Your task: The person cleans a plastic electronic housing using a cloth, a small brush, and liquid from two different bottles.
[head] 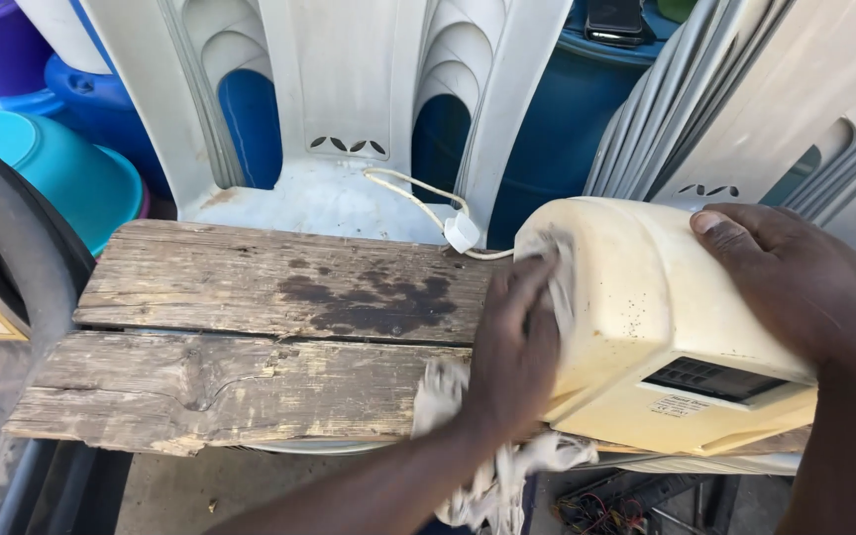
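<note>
Our left grip (512, 342) is pressed together around a white rag (492, 466), pushing the bunched cloth against the near end of a cream plastic appliance housing (646, 317), while our right grip (775, 277) lies spread flat over the housing's top far corner, fingers curled over its edge. We see the housing resting on its side at the right end of a counter (250, 337) made of two weathered wooden planks, the farther one marked by a dark stain (369, 297). A white cord with a small plug (461, 232) trails from the housing's far end onto the seat of a white plastic chair (339, 119) standing just behind the planks. More white chairs (795, 109) are stacked at the right, close behind the housing. A blue barrel (557, 119) shows between the chairs, and turquoise and purple basins (61, 168) sit at the far left beside a dark tyre (12, 267). A dark vent panel (710, 379) on the housing faces us, between our two grips. Loose rag ends hang below our left wrist, over the counter's near edge.
</note>
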